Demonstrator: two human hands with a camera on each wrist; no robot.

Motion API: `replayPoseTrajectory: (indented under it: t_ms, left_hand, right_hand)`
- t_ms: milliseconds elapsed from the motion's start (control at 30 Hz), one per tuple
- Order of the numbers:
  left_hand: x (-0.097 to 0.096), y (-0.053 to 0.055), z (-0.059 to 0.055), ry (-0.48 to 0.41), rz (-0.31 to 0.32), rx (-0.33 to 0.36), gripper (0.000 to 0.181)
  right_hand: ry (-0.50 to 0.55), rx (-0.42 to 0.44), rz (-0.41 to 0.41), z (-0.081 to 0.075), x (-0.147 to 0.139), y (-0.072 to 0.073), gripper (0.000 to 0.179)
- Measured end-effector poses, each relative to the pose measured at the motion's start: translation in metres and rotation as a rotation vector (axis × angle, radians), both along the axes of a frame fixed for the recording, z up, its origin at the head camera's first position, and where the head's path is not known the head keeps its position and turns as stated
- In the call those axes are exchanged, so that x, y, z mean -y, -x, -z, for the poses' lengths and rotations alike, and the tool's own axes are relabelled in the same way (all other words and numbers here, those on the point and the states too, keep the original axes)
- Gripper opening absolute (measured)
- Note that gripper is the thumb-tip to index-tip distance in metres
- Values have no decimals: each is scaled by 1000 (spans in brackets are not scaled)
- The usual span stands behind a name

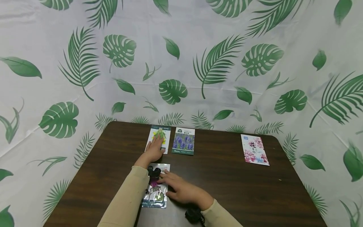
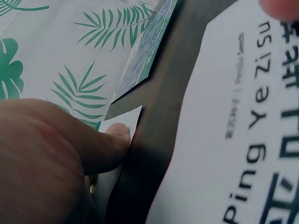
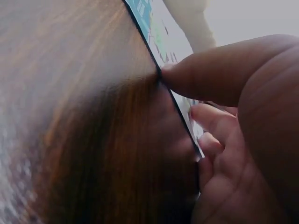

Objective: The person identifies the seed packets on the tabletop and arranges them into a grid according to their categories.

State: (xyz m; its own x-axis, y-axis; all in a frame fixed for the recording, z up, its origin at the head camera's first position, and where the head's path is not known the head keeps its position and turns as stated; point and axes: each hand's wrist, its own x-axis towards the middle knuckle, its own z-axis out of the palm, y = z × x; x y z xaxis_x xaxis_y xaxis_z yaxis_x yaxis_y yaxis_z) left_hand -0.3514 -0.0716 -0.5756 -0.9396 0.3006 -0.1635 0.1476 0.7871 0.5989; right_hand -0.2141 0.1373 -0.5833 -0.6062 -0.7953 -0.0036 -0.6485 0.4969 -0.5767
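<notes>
My left hand [image 1: 154, 150] lies over a seed packet with yellow flowers [image 1: 167, 138] at the table's far side, its fingers stretched across the picture. The left wrist view shows the thumb [image 2: 117, 135] flat on that packet's white corner. Closer to me is a shiny perilla seed packet [image 1: 161, 203], lettered "Ping Ye Zi Su" in the left wrist view, partly hidden by the left wrist camera. My right hand [image 1: 184, 189] touches its right side with fingers spread over it. In the right wrist view, the thumb [image 3: 201, 74] and fingertips meet the packet's edge.
A packet with purple flowers [image 1: 183, 142] lies just right of the yellow-flower one. Farther right is a pink-blossom packet [image 1: 255, 149]. The dark wooden table [image 1: 227, 176] ends at a leaf-patterned white cloth [image 1: 181, 63] behind.
</notes>
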Motion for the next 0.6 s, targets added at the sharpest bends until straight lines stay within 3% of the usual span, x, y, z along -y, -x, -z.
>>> replayPoseTrajectory:
  t_ms: [200, 433, 600]
  left_hand:
    - [-1, -1, -3, -9, 1, -4, 70]
    - [-1, -1, -3, -29, -3, -3, 69]
    - [0, 2, 1, -23, 0, 2, 70]
  right_hand:
    - [-9, 63, 47, -1, -2, 0, 58]
    - [-4, 40, 21, 0, -2, 0, 60]
    - [4, 101, 25, -2, -4, 2, 57]
